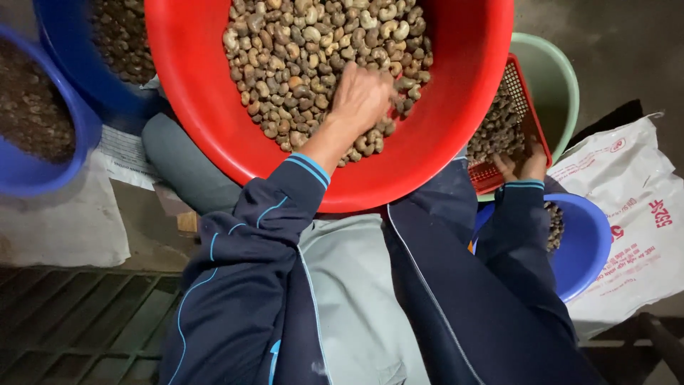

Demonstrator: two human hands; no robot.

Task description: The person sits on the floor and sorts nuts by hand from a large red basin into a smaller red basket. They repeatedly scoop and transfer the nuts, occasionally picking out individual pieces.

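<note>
Our left grip [362,96] is buried in the nuts [313,50] inside the big red basin [214,107], fingers curled down into the pile, so we cannot tell whether it has closed on a handful or merely rakes through them. Our right grip [520,165] sits just right of the red basin, its fingers curled over the near edge of a red mesh basket [531,117] that already carries a layer of nuts; it seems to hold that rim, though the palm is partly hidden by the sleeve.

The red basin lies across our lap and is full across its floor. The mesh basket rests in a pale green tub [559,78] to the right of the basin, and below that a blue bowl [588,246] shows a few nuts at its inner edge. Left of the basin stand two blue tubs [43,171] with darker contents.

By our judgement the sorting is far from done: most nuts remain in the red basin, and only a modest share lies in the basket.
</note>
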